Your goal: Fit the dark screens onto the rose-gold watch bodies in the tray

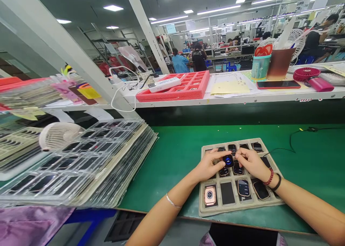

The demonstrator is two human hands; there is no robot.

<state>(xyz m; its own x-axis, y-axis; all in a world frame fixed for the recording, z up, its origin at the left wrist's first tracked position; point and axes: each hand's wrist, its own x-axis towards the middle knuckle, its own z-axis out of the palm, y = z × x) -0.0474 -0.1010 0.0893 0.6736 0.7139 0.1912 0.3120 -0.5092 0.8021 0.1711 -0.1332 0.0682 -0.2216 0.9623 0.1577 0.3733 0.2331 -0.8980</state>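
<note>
L hand pinches lit watch over tray; R hand close by

L hand (210, 164) has the watch (228, 161) b/w thumb & fingers, dark face up w/ blue ring showing. Watch is over the tray (223, 209), approx. 11 o'clock of its centre. R hand (252, 162) is at the watch's 3 o'clock, fingers curled in; can't tell if it touches the watch or grips anything.

Tray lies on green bench (172, 159). In it: rose watch (209, 195), back up, at 8 o'clock; slot w/ bare black pad (228, 193) at 7; gold-rimmed watch (243, 188), screen lit, at 6; dark-screen watch (261, 189) at 5. Black cable (291, 142) runs off at 2. Clear tray stack (113, 156) sits at 9, well apart.
</note>
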